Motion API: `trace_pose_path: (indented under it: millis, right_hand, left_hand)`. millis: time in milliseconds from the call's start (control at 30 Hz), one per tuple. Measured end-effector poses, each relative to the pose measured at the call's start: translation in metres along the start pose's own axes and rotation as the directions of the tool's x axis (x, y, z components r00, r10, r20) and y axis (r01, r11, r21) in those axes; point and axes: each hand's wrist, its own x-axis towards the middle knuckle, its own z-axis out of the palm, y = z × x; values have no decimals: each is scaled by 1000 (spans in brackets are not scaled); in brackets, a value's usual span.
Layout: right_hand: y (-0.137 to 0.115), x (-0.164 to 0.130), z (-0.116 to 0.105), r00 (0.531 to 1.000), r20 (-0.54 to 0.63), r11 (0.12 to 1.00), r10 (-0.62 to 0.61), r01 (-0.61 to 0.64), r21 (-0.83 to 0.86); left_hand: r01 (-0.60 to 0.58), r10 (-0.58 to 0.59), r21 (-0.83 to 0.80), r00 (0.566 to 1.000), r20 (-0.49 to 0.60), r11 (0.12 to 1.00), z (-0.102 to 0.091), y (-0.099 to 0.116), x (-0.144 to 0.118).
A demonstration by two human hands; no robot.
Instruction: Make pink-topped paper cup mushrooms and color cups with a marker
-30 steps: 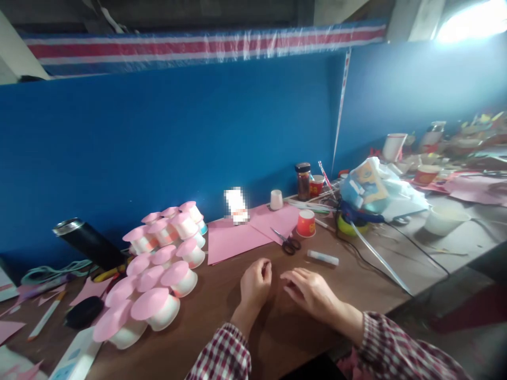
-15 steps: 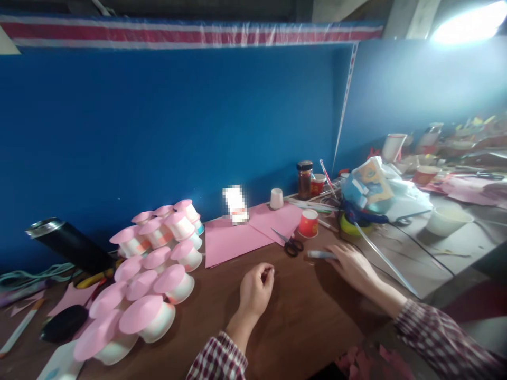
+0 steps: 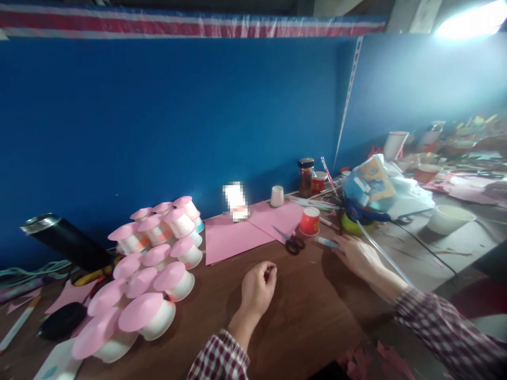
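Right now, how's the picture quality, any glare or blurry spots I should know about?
Head view: strong glare from a bright light at top right washes out the far right of the table; the right hand on the glue stick is slightly soft; the pink-topped cups smear toward the left edge; a small patch on the blue wall is pixelated; the wide lens bends straight lines.

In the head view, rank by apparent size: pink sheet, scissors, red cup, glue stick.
1. Pink sheet, clearly largest.
2. Scissors and red cup look about alike; no ranking.
3. Glue stick, partly hidden under the right hand, so unsure.
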Motion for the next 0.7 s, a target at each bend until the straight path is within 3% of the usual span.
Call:
trace_pose_path:
  millis: [200, 300, 400, 467, 500, 633, 700]
  right_hand:
    - [-23, 13, -28, 990, -124, 994, -73, 82, 69]
    - [-48, 41, -45, 981, -131, 969, -143, 165, 183]
    - [-78, 86, -47, 967, -178, 925, -185, 232, 300]
    - [-96, 123, -36, 982, -170, 914, -81, 141, 381]
    - [-104, 142, -28, 990, -137, 905, 31, 30, 424]
    - [-123, 208, 9, 960, -111, 878, 257, -184, 442]
    - [-126, 229, 25, 949, -111, 867, 295, -217, 449]
  left_hand:
    - [28, -28, 10, 999, 25, 1000, 0, 3, -1]
    - [23, -23, 42, 1000, 13, 999, 0, 3, -1]
    - [35, -35, 47, 999, 11, 998, 0, 3, -1]
    - [57, -58, 36, 998, 15, 998, 0, 3, -1]
    - [66, -67, 31, 998, 17, 997, 1, 3, -1]
    - [96, -96, 14, 995, 21, 995, 1, 3, -2]
    - [89, -90, 21, 996, 17, 996, 2, 2, -2]
